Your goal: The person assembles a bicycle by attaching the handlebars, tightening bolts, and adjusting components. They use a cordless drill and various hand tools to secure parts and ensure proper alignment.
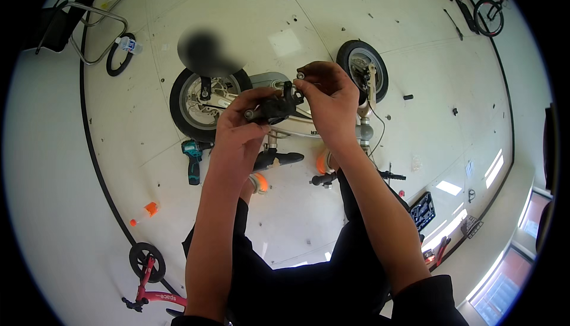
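Observation:
My left hand (237,127) is closed round a black metal part (278,108) with a silver tube-like end, and holds it up in front of me. Between the thumb and fingers of my right hand (333,97) is a small silver ring-shaped piece (300,75), perhaps a nut or bolt head, close to the black part's upper end. Below both hands a small pale bicycle (309,130) lies on its side on the floor. Its left wheel (177,103) and right wheel (347,53) show on either side of my hands, and its black saddle (286,158) points toward me.
A teal cordless drill (193,163) lies left of the saddle. At far left stand a metal-framed chair (122,20) and a loose tyre (113,68). A pink balance bike (151,290) is at lower left, a tool case (422,211) at right. Small parts dot the floor.

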`<state>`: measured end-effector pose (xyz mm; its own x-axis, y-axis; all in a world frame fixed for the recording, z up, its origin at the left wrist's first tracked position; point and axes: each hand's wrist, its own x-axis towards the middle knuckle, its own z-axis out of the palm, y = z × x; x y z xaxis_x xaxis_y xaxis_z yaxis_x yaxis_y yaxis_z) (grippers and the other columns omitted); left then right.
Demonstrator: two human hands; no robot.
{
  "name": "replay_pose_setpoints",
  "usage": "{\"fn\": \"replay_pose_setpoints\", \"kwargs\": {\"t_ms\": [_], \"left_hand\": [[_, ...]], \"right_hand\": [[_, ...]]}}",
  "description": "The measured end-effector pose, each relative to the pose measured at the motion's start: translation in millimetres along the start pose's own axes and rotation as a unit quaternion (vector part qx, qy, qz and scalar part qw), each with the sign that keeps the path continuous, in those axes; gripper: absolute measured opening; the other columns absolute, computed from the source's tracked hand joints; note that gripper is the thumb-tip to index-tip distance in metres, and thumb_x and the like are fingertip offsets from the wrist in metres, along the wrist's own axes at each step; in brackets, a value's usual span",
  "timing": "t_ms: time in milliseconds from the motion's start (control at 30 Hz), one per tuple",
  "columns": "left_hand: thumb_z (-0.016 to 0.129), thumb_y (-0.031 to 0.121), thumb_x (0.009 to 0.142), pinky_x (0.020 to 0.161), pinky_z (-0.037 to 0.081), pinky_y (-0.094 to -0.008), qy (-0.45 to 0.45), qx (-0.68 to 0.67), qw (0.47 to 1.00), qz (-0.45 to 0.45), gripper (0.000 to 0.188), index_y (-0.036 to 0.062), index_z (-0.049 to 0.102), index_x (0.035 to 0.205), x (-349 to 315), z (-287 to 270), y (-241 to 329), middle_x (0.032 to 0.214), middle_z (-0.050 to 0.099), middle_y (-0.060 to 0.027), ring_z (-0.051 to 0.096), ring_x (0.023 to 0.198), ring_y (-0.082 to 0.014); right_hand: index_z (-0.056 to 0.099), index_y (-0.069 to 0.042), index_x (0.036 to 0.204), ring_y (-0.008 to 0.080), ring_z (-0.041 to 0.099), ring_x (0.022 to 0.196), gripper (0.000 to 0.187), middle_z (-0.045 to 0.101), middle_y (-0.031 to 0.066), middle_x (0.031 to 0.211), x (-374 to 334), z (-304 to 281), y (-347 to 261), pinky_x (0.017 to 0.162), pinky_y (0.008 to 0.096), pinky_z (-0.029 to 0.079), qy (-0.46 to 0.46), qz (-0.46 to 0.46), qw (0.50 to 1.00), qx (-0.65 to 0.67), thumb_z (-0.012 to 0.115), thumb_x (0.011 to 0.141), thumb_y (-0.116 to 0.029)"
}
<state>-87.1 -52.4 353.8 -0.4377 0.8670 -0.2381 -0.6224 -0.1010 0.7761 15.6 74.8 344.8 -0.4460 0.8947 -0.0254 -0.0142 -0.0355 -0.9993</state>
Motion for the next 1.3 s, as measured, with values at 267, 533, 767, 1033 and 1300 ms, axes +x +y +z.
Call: {"fn": "replay_pose_setpoints", "kwargs": {"t_ms": [267,533,767,1033,1300], "left_hand": [[0.041,0.001,0.076,0.11,0.034,-0.0495,0.11,-0.27,0.957,0.01,0.048,-0.0186,0.039,0.12,-1.5,-7.9,15.5,0.12,0.047,-0.0277,0.045,0.122,-0.037],[0.037,0.007,0.086,0.109,0.032,-0.0541,0.118,-0.251,0.96,0.044,0.049,-0.0134,0.03,0.129,-1.8,-21.2,11.2,0.133,0.036,-0.0271,0.032,0.13,-0.0385],[0.045,0.025,0.091,0.104,0.04,-0.044,0.125,-0.169,0.976,0.058,0.045,-0.0087,0.043,0.121,-7.6,10.9,14.7,0.12,0.049,-0.0249,0.047,0.119,-0.0324],[0.055,0.021,0.089,0.069,0.052,-0.0278,0.176,0.086,0.976,-0.094,0.022,-0.0003,0.06,0.092,-10.1,16.0,17.2,0.084,0.064,-0.0085,0.063,0.073,-0.0153],[0.05,0.024,0.095,0.064,0.044,-0.0247,0.061,0.138,0.978,-0.143,0.031,-0.0045,0.062,0.097,-9.4,11.3,15.3,0.078,0.062,-0.0054,0.057,0.069,-0.0103]], "right_hand": [[0.064,0.006,0.091,0.0139,0.064,0.07,0.012,0.067,0.0098,0.079,5.6,-11.2,0.8,0.066,0.0257,0.052,-0.008,0.056,0.998,-0.008,0.062,0.081,0.001],[0.066,0.008,0.095,0.0156,0.066,0.071,0.017,0.067,0.0137,0.078,3.9,-7.8,19.5,0.064,0.0272,0.054,-0.052,-0.015,0.998,-0.025,0.061,0.084,-0.004],[0.064,0.009,0.096,0.0127,0.059,0.067,0.018,0.064,0.0084,0.078,0.1,2.4,14.7,0.065,0.0247,0.05,-0.123,0.016,0.992,-0.039,0.058,0.09,-0.007],[0.063,0.004,0.1,0.0143,0.061,0.074,0.016,0.066,0.0099,0.089,-14.4,10.5,11.1,0.064,0.0249,0.049,-0.058,0.017,0.998,0.024,0.062,0.088,-0.008],[0.062,0.005,0.102,0.0155,0.063,0.081,0.02,0.067,0.0098,0.091,-19.7,11.2,13.3,0.076,0.026,0.05,-0.126,0.007,0.985,0.114,0.065,0.084,-0.003]]}}
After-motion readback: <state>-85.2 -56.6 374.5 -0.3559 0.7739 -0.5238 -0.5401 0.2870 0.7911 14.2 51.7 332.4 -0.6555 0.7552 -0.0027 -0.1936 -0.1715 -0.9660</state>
